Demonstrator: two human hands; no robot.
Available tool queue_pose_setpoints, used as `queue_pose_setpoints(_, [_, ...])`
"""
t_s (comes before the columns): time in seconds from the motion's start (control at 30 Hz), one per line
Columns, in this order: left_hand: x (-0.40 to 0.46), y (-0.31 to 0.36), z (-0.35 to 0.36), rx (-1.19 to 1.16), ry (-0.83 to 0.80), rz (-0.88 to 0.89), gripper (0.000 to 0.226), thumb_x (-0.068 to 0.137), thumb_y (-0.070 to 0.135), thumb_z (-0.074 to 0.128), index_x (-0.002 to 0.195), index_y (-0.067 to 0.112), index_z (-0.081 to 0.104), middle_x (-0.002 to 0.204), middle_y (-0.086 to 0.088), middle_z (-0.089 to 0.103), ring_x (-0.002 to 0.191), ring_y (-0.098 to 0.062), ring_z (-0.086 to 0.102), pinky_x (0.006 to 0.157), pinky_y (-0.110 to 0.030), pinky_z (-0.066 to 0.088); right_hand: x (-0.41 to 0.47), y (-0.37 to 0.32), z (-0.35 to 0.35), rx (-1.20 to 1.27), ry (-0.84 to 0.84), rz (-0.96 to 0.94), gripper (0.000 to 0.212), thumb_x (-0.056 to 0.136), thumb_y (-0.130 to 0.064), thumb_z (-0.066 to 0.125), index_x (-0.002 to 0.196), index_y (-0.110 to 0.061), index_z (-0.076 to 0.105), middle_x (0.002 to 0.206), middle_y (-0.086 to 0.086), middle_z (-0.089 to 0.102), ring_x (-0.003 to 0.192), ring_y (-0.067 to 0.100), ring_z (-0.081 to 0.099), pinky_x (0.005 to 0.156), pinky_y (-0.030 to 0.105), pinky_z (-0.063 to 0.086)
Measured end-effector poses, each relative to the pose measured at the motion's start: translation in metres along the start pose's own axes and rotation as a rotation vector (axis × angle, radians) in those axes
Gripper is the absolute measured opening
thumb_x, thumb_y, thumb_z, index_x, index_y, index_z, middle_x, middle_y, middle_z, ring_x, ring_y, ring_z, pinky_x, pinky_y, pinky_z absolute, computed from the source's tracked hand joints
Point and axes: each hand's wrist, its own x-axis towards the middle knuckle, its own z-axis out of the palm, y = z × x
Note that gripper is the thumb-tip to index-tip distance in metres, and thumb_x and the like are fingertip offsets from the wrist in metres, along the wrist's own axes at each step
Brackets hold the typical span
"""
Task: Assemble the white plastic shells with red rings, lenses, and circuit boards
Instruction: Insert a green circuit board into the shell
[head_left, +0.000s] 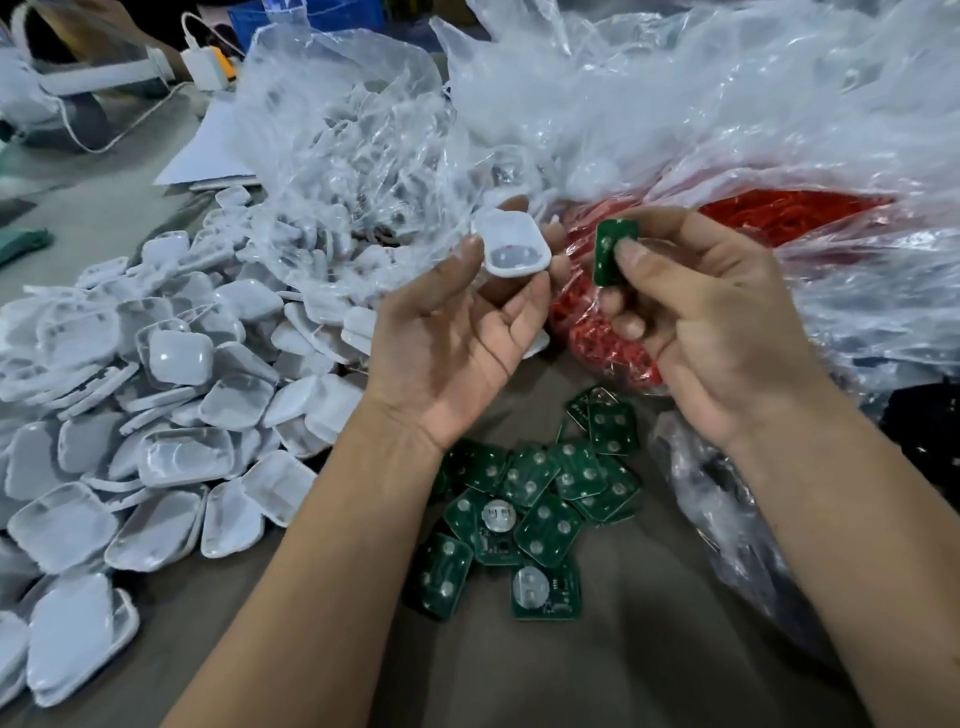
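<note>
Looking down: a person's two bare forearms reach over a grey-brown table (649, 675); both hands are raised above it, close together but not touching
Left hand: the left hand (457, 332) is palm up; its thumb and fingers pinch a white plastic shell (511, 249) by its edges; the shell's hollow side faces the camera, and something faintly red shows inside it
Right hand: the right hand (717, 322) has its fingers curled; the thumb and forefinger pinch a green circuit board (613, 252), held nearly upright just beside the shell; the two parts are apart
Shell pile: a large heap of white shells (156, 415) covers the table to the left; some lie hollow side up, others dome side up
Board pile: loose green circuit boards (535, 504) lie on the table between the forearms; several show round silver pads, and two show a round white part
Red rings: a clear bag of red rings (602, 338) lies just behind the hands; more red shows through the plastic to the right
Plastic bags: crumpled clear plastic bags (675, 104) fill the far side of the table
Far left: a white charger with its cable (208, 65) and white paper sheets (213, 150) lie near another person's arm (104, 31)
</note>
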Motion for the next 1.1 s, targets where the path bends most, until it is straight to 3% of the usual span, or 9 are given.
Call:
queue_pose_setpoints(0.1, [0.0,0.0,0.0,0.014,-0.004,0.005,0.035,0.094,0.016,0.049,0.124,0.001,0.061,0.117,-0.023,0.066,0.095,-0.031,0.07,0.083,-0.028,0.061,-0.001,0.002,0.003,0.052,-0.009,-0.009,0.017,0.098,0.006,0.059,0.097,-0.01,0.065,0.092,0.018,0.07,0.068,0.021,0.066,0.052,0.024,0.048])
queue_pose_setpoints(0.2, [0.001,-0.002,-0.001,0.023,-0.007,-0.001,0.037,0.092,0.014,0.051,0.126,0.001,0.059,0.117,-0.024,0.067,0.094,-0.032,0.071,0.085,-0.028,0.061,0.0,0.004,0.002,0.036,-0.056,-0.104,0.02,0.091,0.003,0.067,0.092,-0.016,0.073,0.1,0.009,0.073,0.085,0.024,0.062,0.062,0.027,0.05])
queue_pose_setpoints(0.33, [0.002,-0.002,-0.005,0.066,-0.048,-0.031,0.042,0.087,0.008,0.059,0.128,0.002,0.058,0.118,-0.024,0.069,0.099,-0.036,0.072,0.09,-0.032,0.061,0.001,0.004,0.001,0.09,-0.031,-0.15,0.021,0.084,-0.003,0.076,0.087,-0.023,0.079,0.085,0.001,0.068,0.07,0.012,0.05,0.051,0.024,0.035])
queue_pose_setpoints(0.47, [0.002,-0.002,-0.007,0.106,-0.104,-0.068,0.043,0.08,-0.004,0.067,0.122,0.006,0.067,0.122,-0.026,0.069,0.109,-0.04,0.07,0.093,-0.038,0.06,0.001,0.002,0.0,0.162,-0.015,-0.143,0.019,0.087,-0.001,0.07,0.094,-0.018,0.077,0.09,0.004,0.069,0.072,0.013,0.054,0.052,0.025,0.042])
queue_pose_setpoints(0.6, [0.004,-0.004,-0.009,0.143,-0.075,-0.075,0.046,0.077,-0.01,0.068,0.119,0.008,0.067,0.132,-0.026,0.063,0.115,-0.046,0.066,0.09,-0.039,0.062,0.001,0.0,-0.002,0.16,0.016,-0.157,0.032,0.097,0.01,0.055,0.088,-0.015,0.073,0.084,-0.001,0.07,0.068,0.012,0.05,0.051,0.024,0.037])
queue_pose_setpoints(0.8, [0.005,-0.006,-0.009,0.185,-0.071,-0.073,0.049,0.076,-0.008,0.069,0.121,0.009,0.066,0.122,-0.021,0.07,0.107,-0.035,0.072,0.089,-0.038,0.062,0.001,-0.003,-0.003,0.208,0.012,-0.081,0.031,0.102,0.001,0.041,0.092,-0.01,0.068,0.081,0.008,0.069,0.069,0.022,0.058,0.046,0.025,0.04])
queue_pose_setpoints(0.93, [0.004,-0.007,-0.009,0.195,-0.074,-0.061,0.042,0.079,-0.01,0.067,0.118,0.003,0.071,0.117,-0.021,0.073,0.105,-0.03,0.074,0.089,-0.037,0.062,0.001,-0.002,-0.003,0.114,0.037,-0.077,0.004,0.096,-0.01,0.066,0.091,-0.01,0.066,0.082,0.009,0.067,0.069,0.02,0.061,0.047,0.025,0.044])
queue_pose_setpoints(1.1, [0.005,-0.013,-0.01,0.308,-0.025,0.039,0.04,0.076,-0.015,0.067,0.112,0.002,0.066,0.116,-0.02,0.072,0.105,-0.028,0.073,0.086,-0.032,0.061,0.005,0.006,-0.005,-0.065,0.121,-0.21,0.02,0.09,0.005,0.073,0.1,-0.008,0.063,0.072,0.006,0.07,0.06,0.022,0.062,0.05,0.027,0.047])
